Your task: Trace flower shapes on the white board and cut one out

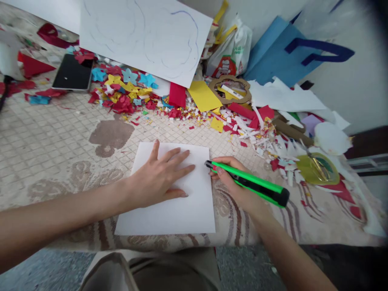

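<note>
A white sheet of paper (194, 214) lies flat at the front of the cloth-covered table. My left hand (162, 176) rests on it, palm down and fingers spread, pressing on its upper middle. Beside the sheet's right edge, my right hand (232, 178) is closed around a green and black utility knife (257, 184). The knife's tip points left, over or close to the paper's right edge; whether a blade is out cannot be made out. Its thick black end sticks out to the right above my wrist.
Paper flowers and scraps (121, 95) heap along the back, near a phone (74, 72). A large white sheet with drawn outlines (145, 36) stands behind them. Rightward are a blue bag (269, 52), a cardboard ring (247, 95) and a tape roll (332, 171). The table's front edge runs just below the paper.
</note>
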Demonstrator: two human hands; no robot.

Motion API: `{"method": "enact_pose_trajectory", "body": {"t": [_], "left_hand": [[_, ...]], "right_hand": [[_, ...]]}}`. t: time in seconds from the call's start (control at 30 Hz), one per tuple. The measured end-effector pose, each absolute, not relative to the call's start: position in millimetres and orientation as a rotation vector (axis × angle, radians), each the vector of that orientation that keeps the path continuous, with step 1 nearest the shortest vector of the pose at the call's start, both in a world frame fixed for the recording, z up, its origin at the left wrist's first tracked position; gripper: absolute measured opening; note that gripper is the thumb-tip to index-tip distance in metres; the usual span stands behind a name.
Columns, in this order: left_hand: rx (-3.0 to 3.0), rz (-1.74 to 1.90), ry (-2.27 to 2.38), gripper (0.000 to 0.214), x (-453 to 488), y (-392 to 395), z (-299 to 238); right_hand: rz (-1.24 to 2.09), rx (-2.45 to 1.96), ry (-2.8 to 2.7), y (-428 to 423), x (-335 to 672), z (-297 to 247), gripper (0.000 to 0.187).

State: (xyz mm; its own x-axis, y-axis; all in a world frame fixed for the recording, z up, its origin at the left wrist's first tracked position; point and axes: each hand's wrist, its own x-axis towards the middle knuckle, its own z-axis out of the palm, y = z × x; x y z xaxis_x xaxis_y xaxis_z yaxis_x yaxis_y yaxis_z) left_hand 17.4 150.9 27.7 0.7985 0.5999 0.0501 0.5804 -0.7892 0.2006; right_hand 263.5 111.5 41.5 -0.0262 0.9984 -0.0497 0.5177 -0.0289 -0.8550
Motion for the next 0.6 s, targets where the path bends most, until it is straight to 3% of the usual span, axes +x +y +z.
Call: {"method": "enact_pose_trajectory", "body": {"t": [0.37, 0.6], "left_hand": [[2.732, -0.008, 0.621, 0.063, -2.6, 176.2, 43.0], [2.754, -0.026, 0.699, 0.067, -2.5, 173.3, 38.2]], "right_hand": [[1.021, -1.505, -1.637, 125.4, 266.1, 41.3, 0.021], [1.16, -1.399, -1.621, 146.0, 271.6, 40.3, 0.018]]}}
